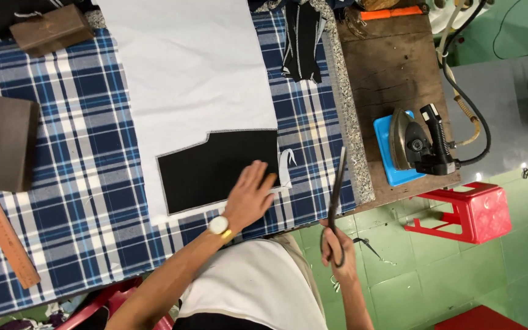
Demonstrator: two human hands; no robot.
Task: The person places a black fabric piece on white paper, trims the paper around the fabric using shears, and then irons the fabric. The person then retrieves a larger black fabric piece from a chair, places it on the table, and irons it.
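- My left hand (pixel 250 194) lies flat, fingers spread, pressing on the lower right corner of the black piece (pixel 215 168); it grips nothing.
- A watch (pixel 219 225) sits on that wrist.
- The black piece lies on the white sheet (pixel 190 67), which runs up the plaid table (pixel 80 183) to the far edge.
- A thin white offcut (pixel 286 168) curls on the plaid just beside the black piece, near my fingertips.
- My right hand (pixel 337 250) is closed through the handles of the scissors (pixel 336 195), held off the table's edge with the blades pointing up and away from me; I see the blades together.
- Two brown blocks (pixel 8 143) rest on the plaid at the left, one near the top corner, and a wooden ruler (pixel 4 235) lies slanted at the left edge.
- A dark striped cloth (pixel 302 40) lies at the top, right of the sheet.
- On the wooden board (pixel 392 67) to the right, an iron (pixel 420 143) rests on a blue pad (pixel 392 174).
- A red stool (pixel 469 211) stands on the green tiled floor (pixel 435 269) below the board.
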